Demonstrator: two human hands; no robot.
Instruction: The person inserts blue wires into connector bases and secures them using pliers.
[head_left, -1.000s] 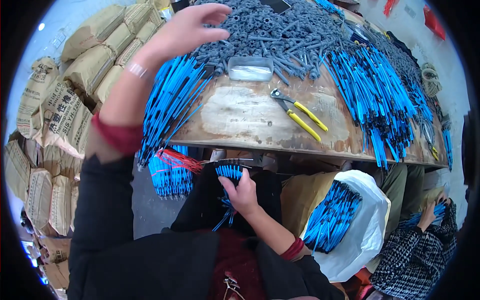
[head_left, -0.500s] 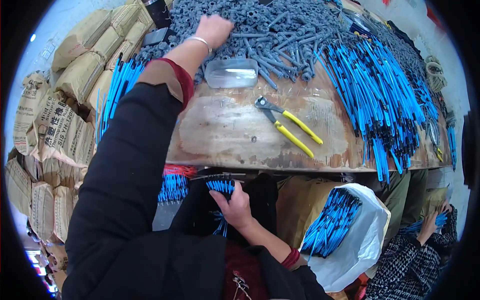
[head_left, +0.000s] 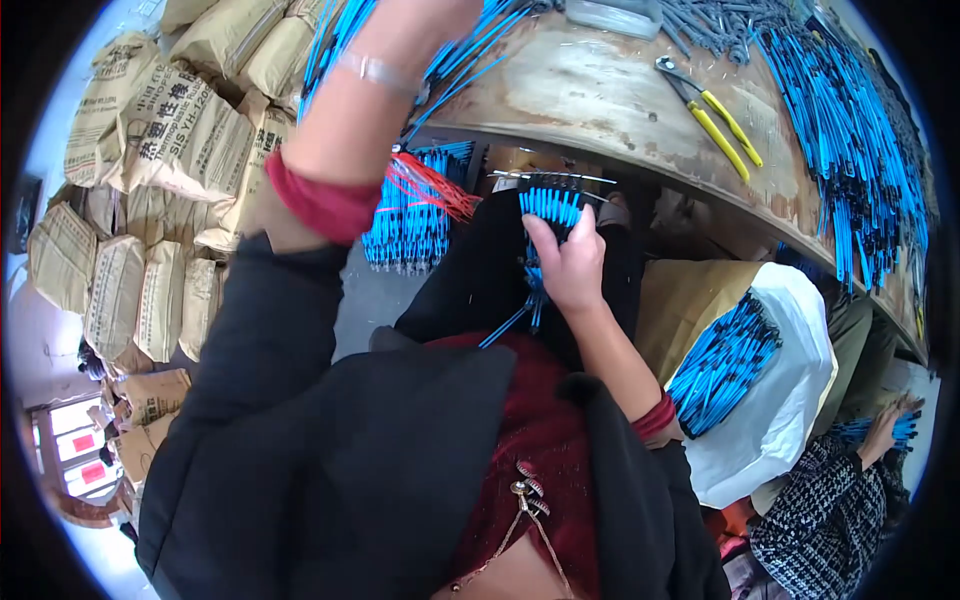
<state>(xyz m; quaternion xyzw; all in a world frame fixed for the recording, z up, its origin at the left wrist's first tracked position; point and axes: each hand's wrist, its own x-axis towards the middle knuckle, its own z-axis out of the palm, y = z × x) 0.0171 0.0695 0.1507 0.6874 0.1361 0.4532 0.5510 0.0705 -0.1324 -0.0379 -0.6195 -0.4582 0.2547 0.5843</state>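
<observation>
My right hand (head_left: 572,265) is closed around a bundle of thin blue sticks with black ends (head_left: 550,205), held upright over my lap. Thin metal rods (head_left: 598,180) lie crosswise at the bundle's far end. More blue sticks hang below the fist. My left hand (head_left: 425,22), with a bracelet at the wrist, reaches up over the table's left corner and is cut by the upper edge. Its fingers do not show, so what it touches is hidden. Loose blue sticks (head_left: 465,75) lie beside and under it on the wooden table (head_left: 590,100).
Yellow-handled pincers (head_left: 715,115), a clear plastic tray (head_left: 615,14) and grey plastic parts (head_left: 705,22) are on the table. Blue sticks (head_left: 850,150) are heaped at right. A sack (head_left: 790,390) holds more; tied bundles (head_left: 405,235) stand below. Paper sacks (head_left: 180,130) line the left. Another person's hand (head_left: 880,432) holds sticks.
My left hand has left the grey parts and come back to the loose blue sticks at the table's left corner. The view has swung left and down. My right hand keeps its bundle.
</observation>
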